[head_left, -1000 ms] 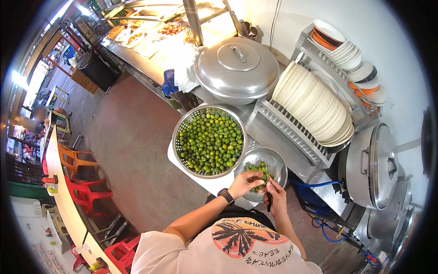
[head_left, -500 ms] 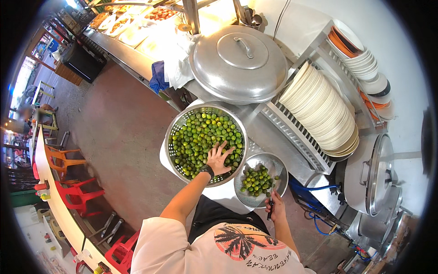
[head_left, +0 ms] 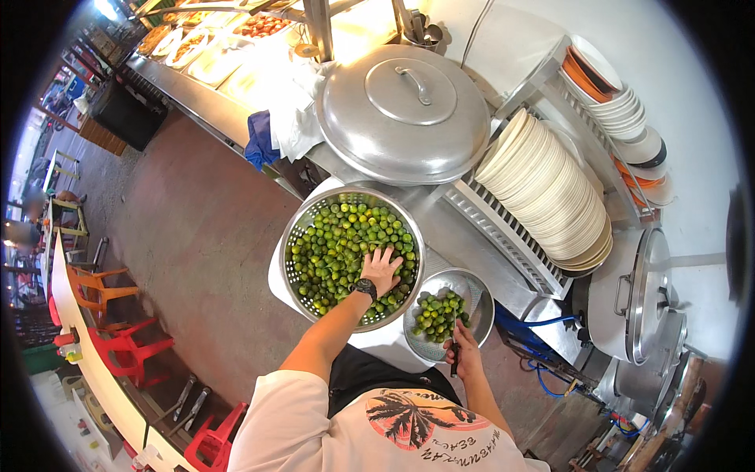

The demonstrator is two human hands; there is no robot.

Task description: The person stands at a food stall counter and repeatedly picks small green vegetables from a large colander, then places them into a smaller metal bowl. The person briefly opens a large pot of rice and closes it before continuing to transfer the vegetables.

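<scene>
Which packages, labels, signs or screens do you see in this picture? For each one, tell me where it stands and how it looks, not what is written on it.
Wristwatch: on the left wrist, above the big colander of green limes; small, round, black; its face is too small to tell.
Shirt print: on the person's white shirt, bottom centre; a round orange patch with dark palm trees.
Bottles: on the long counter at far left; small, too blurred to tell any label.
No packages or signs can be made out.

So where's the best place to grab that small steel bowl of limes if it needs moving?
Take the small steel bowl by its thin rolled rim on the far right side, coming from above. That stretch is bare; the right hand with its knife sits at the near edge, and the big colander crowds the left.
</scene>
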